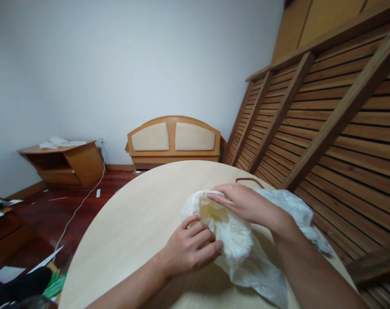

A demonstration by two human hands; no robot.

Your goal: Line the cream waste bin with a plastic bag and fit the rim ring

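The round table (133,223) carries the work, giving the loose white bag (238,246) a flat, steady base. The bag sits on the table's near right part, mouth tipped up between the hands, a yellowish inside showing; its slack skirt spreads toward the near right. The two hands work at different parts of the mouth, probably because such limp film would sag shut if let go.

The right hand (246,201) reaches over from the right to the far rim, thumb and fingers nearly closed, the gathered edge pinched between them. The left hand (193,249) comes in from the near left, fingers loosely curled and slightly parted against the near left side of the mouth; its thumb is hidden, so I cannot tell whether it grips the film.

As for edges and room, the slatted wooden frame (310,116) leans along the right and looks to be the tightest limit, close to the table's right edge. The widest bare stretch of tabletop lies left and far left of the bag, so moves that way seem easiest. A second, crumpled plastic bag (286,204) takes up the right edge behind the right forearm, with a thin brown loop (246,178) just beyond the right hand.
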